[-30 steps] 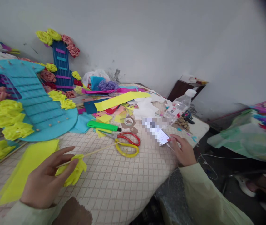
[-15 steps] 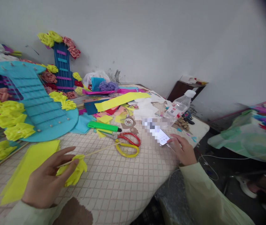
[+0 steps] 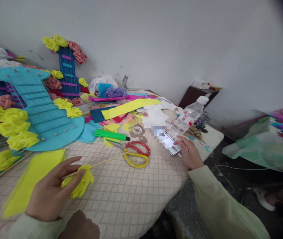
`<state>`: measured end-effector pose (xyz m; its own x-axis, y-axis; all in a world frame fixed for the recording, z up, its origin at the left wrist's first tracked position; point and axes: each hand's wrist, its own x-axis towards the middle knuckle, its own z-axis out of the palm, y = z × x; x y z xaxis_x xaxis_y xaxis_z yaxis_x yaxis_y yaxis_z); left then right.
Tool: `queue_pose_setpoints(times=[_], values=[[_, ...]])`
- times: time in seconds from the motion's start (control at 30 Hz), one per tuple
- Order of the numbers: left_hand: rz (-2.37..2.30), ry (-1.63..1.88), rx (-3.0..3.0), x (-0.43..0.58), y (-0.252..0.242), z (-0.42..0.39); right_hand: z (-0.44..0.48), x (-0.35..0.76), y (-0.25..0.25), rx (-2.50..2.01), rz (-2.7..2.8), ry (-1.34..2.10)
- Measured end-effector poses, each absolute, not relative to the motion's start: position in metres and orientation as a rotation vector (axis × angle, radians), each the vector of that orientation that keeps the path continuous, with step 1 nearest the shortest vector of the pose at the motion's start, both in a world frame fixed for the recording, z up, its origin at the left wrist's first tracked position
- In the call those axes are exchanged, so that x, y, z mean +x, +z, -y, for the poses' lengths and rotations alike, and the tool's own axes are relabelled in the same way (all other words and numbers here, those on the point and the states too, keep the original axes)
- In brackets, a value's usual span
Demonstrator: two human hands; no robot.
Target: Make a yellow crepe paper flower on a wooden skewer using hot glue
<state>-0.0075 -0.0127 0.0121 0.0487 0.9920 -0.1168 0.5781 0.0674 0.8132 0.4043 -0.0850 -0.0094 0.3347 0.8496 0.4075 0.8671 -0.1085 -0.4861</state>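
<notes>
My left hand (image 3: 49,191) is closed around a thin wooden stick (image 3: 108,160) and a crumpled yellow paper flower (image 3: 83,184), pinched between thumb and fingers. The stick points right, its tip by the yellow handle of the scissors (image 3: 136,159). On the table's right side lies a lit smartphone (image 3: 170,144), partly blurred out. My right hand (image 3: 190,152) reaches over it with a finger at the screen; its other fingers are partly hidden. Yellow crepe paper sheets (image 3: 33,182) lie flat beside my left hand.
A green box cutter (image 3: 112,134) lies against the scissors. Behind the phone stands a plastic bottle (image 3: 187,116) near some peanuts (image 3: 195,131). Blue guitar-like shapes with paper flowers, including a light blue one (image 3: 44,113), crowd the left. Paper scraps (image 3: 153,114) cover the back.
My right hand has shifted slightly left and up over the phone, and the screen content looks different. The left hand keeps its hold on the flower and stick.
</notes>
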Motion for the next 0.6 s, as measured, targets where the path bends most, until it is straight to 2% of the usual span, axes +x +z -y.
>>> queue_pose_setpoints(times=[0.27, 0.6], values=[[-1.583, 0.763, 1.606, -0.007, 0.010, 0.013, 0.075, 0.398, -0.005, -1.768, 1.466, 0.252], [-1.590, 0.775, 1.607, -0.002, 0.017, 0.019, 0.077, 0.408, -0.008, -1.895, 1.479, 0.054]])
